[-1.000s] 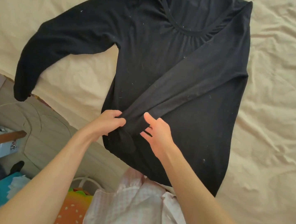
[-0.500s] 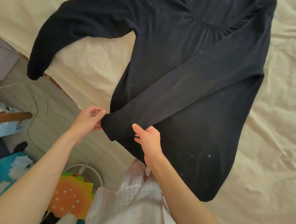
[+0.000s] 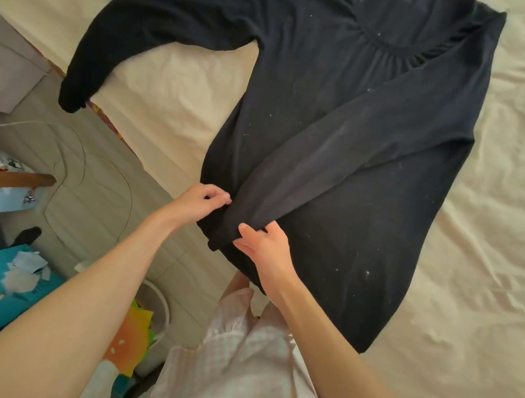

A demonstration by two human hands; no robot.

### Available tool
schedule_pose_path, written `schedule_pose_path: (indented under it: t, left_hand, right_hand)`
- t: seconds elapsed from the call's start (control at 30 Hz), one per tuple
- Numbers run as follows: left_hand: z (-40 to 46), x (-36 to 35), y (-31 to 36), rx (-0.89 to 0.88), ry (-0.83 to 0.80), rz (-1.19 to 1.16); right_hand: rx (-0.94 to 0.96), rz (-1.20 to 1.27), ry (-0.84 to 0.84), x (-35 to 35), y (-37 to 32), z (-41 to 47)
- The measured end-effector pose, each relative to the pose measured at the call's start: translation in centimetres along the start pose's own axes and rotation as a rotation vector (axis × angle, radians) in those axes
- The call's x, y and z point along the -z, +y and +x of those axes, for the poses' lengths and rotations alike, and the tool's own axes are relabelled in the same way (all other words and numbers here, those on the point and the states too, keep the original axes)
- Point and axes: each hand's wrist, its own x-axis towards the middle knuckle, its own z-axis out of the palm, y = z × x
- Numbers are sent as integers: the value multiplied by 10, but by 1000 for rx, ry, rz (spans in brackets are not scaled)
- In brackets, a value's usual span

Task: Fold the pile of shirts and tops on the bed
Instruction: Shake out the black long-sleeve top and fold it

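A black long-sleeved top (image 3: 346,136) lies spread on the bed (image 3: 500,230), one sleeve (image 3: 324,173) folded across its front. The right hand (image 3: 264,249) pinches that sleeve's cuff; the left hand (image 3: 202,201), fingers curled, touches the hem beside it. Soft knit could slide, so a loose grip risks the sleeve slipping crooked.
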Motion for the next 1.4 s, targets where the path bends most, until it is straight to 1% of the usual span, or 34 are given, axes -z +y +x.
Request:
schedule_pose_path:
  t: [0.07,0.13,0.2,0.27,0.33,0.4,0.47,0.53,0.63,0.7,0.77,0.83,0.9,0.93,1.03,1.1,1.17,1.23,1.27,1.33,1.37,1.4]
  left_hand:
    - [-2,-4,-11,31,-4,1]
    - [-9,-10,-19,27,31,-47]
    - [-15,-16,-23,29,20,-107]
    - [-17,-20,-26,87,-66,-252]
    - [-18,-21,-27,160,-192,-435]
    - [-17,-18,-25,171,-282,-528]
    - [-16,-13,-18,137,-244,-574]
    - [-15,-4,-14,86,-140,-610]
    - [-16,13,-20,4,-19,-653]
    - [-18,20,-32,-2,41,-563]
    - [-18,23,-44,45,82,-384]
    - [-13,28,-55,93,142,-278]
    - [-4,42,-62,140,221,-273]
    - [1,52,-64,161,273,-313]
    - [17,93,-66,189,491,-418]
    - [26,129,-61,184,625,-390]
    - [39,170,-57,117,690,-280]
    - [54,211,-54,-9,709,-128]
    - [63,230,-51,-81,701,-33]
    - [83,260,-42,-185,659,178]
    - [93,270,-36,-225,626,228]
    - [102,277,-30,-260,590,227]
  right_hand:
    - [-19,40,-20,1,3,-1]
    - [-41,58,-36,2,5,0]
    - [-43,78,-73,4,7,-1]
    - [-36,96,-123,6,6,-4]
    - [-33,101,-145,8,5,-7]
    - [-38,107,-145,8,5,-6]
    - [-44,122,-140,7,6,-5]
    - [-46,128,-113,4,5,-4]
    - [-40,58,19,-3,7,-3]
    - [-73,-60,111,-8,14,0]
    - [-113,-170,189,-10,22,3]
    - [-83,-288,281,-9,22,5]
    - [23,-455,363,-9,10,3]
    - [92,-535,391,-12,1,3]
    - [389,-729,457,-28,-31,11]
    - [576,-844,472,-49,-53,25]
    - [684,-988,467,-73,-73,48]
    - [684,-1179,463,-97,-88,72]
    - [646,-1253,455,-108,-94,85]
    - [507,-1332,423,-124,-102,108]
    - [445,-1341,407,-128,-103,116]
    - [400,-1343,396,-130,-104,122]
